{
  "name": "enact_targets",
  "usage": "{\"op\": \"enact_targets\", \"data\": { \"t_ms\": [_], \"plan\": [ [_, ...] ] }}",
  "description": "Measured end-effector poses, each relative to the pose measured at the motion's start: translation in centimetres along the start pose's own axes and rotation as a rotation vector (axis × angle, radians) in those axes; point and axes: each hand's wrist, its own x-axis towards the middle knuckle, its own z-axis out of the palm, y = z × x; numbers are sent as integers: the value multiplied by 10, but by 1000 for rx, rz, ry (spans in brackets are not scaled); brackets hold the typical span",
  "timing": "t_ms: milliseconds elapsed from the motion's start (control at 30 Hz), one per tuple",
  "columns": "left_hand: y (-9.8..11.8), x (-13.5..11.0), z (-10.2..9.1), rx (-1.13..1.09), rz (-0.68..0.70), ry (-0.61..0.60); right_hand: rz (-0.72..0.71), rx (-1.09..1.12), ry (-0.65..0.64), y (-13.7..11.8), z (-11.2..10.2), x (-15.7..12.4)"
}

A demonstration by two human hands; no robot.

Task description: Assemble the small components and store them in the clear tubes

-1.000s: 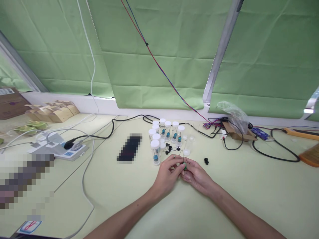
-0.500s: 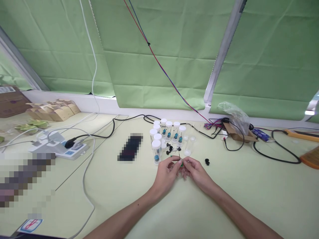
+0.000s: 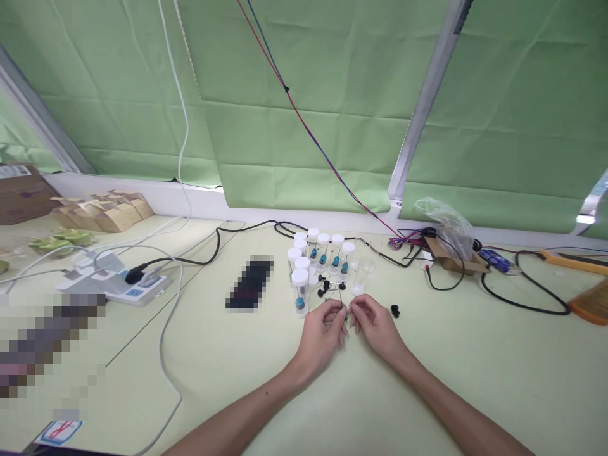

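Note:
My left hand [image 3: 319, 335] is closed in a pinch on a thin dark rod [image 3: 341, 294] that stands up from the fingertips. A small green piece [image 3: 346, 319] shows between the two hands. My right hand [image 3: 379, 328] is pinched just beside it; whatever its fingertips hold is too small to make out. Beyond the hands lie several small black parts [image 3: 325, 286] with thin wires. Several clear tubes with white caps and blue contents stand behind my left hand, the nearest capped tube [image 3: 300, 296] close to its knuckles. An uncapped clear tube [image 3: 363, 273] stands behind my right hand.
A pair of black parts [image 3: 395, 311] lies right of my right hand. A blurred dark phone-like slab [image 3: 250, 283] lies left of the tubes. A power strip [image 3: 137, 290] with cables is at the left; an open carton [image 3: 458, 261] and a brush [image 3: 591, 303] are at the right.
My hands have drawn slightly apart at the fingertips, with a small gap now between them. The rod stays in my left hand. The view has shifted slightly.

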Motion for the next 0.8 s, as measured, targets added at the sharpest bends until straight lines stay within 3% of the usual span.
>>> {"op": "enact_targets", "data": {
  "t_ms": [167, 300, 533, 800],
  "plan": [
    [1, -1, -1, 28, 21, 32, -176, -303, 46, -9, -2, 4],
    [2, -3, -3, 75, 39, 70, -280, -527, -49, -14, -5, 17],
    [6, -1, -6, 72, 50, 99, -220, -768, -312, -22, -11, 24],
    [-3, 4, -8, 32, 24, 54, -158, -897, -388, -21, -6, 14]
  ]
}}
